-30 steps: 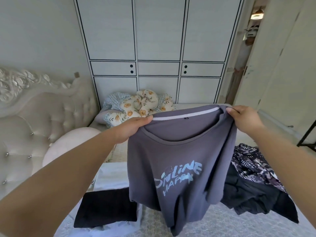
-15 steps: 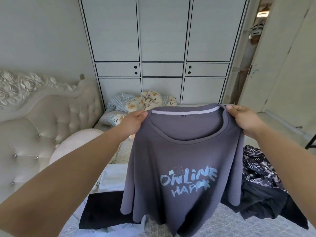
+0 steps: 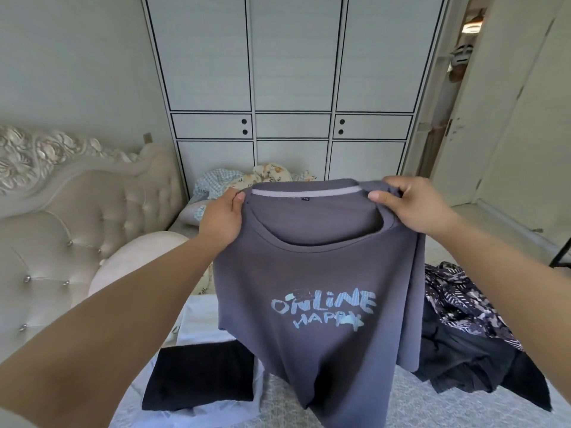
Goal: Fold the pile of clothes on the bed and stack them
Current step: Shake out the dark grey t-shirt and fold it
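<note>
A grey T-shirt (image 3: 315,304) with pale blue lettering hangs in the air over the bed, its front facing me. My left hand (image 3: 224,216) grips its left shoulder beside the collar. My right hand (image 3: 411,205) pinches the right shoulder, thumb on the front. Below on the left, a folded black garment (image 3: 200,376) lies on a folded white one (image 3: 197,316). To the right lies a loose pile of clothes: a dark patterned piece (image 3: 457,301) over black ones (image 3: 469,366).
A tufted cream headboard (image 3: 77,217) runs along the left with a round pale pillow (image 3: 136,257). A floral bundle (image 3: 265,173) sits at the bed's far end before white wardrobe doors (image 3: 293,88). An open doorway (image 3: 451,103) is at the right.
Both hands have drawn closer together on the shirt's shoulders, so the collar is narrower and the right side drapes in a fold. The shirt hangs a little lower in view.
</note>
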